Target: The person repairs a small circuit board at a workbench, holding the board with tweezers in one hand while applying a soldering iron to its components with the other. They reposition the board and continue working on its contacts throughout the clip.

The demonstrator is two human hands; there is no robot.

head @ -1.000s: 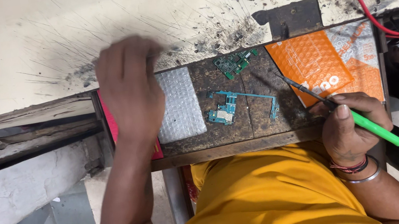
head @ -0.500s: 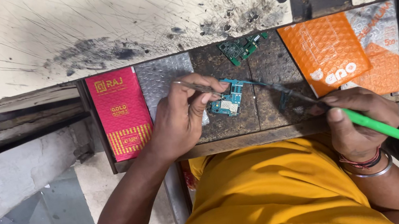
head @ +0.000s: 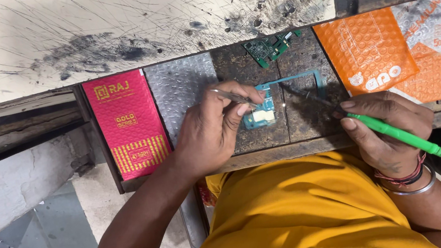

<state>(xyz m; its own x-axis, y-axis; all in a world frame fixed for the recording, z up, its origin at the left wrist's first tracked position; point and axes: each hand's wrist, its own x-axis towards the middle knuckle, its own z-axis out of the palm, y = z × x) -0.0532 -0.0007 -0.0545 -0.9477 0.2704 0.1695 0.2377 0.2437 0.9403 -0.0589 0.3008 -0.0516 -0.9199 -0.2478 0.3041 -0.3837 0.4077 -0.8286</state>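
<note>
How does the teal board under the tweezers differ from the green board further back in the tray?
The teal board is light blue-green with a thin frame-like arm looping to its right; the green board is dark green and compact. The teal board lies mid-tray with the tweezers of the left hand on it; the green board lies untouched at the tray's far edge. Both lie flat on the dark work surface.

Dark work mat [head: 304, 128] between bubble packets: pink packet [head: 129, 123] and clear wrap [head: 179, 86] crowd the left, orange packet [head: 365, 51] the right. A green board [head: 268, 50] blocks the far edge. Bare mat lies between the left hand [head: 213, 131] and right hand [head: 389, 127]; the scratched bench [head: 127, 20] beyond is open.
</note>
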